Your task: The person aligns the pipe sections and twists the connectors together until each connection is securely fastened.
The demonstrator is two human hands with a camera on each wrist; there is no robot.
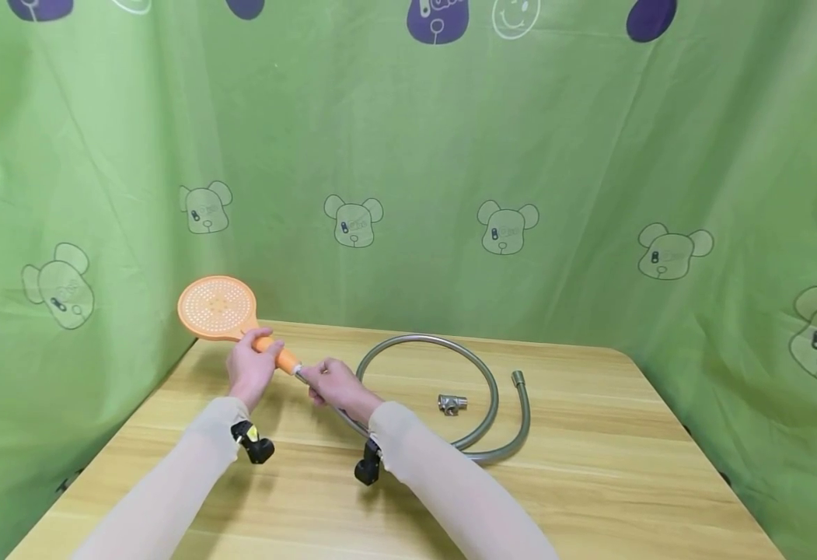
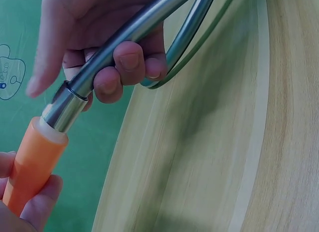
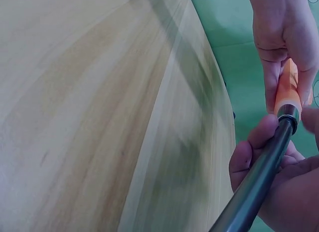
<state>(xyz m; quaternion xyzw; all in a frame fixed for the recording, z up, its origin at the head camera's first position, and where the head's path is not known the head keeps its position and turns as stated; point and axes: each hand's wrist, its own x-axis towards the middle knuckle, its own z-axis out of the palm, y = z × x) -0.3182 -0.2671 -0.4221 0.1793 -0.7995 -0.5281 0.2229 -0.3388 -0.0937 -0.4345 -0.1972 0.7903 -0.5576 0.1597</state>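
Observation:
An orange shower head [image 1: 217, 306] with a round perforated face is raised over the table's far left. My left hand [image 1: 249, 370] grips its handle [image 2: 36, 154]. Close beside it, my right hand [image 1: 340, 390] holds the grey metal shower hose [image 1: 495, 397] just behind its end nut [image 2: 67, 110], fingers curled underneath and the thumb off the hose in the left wrist view. Nut and handle meet in line, with a pale ring showing between them. How far the nut is threaded on cannot be seen.
The hose loops over the wooden table [image 1: 590, 482], its other end fitting [image 1: 518, 379] lying to the right. Inside the loop lies a small metal tee fitting [image 1: 452, 404]. Green patterned curtain [image 1: 422, 140] encloses the back and sides.

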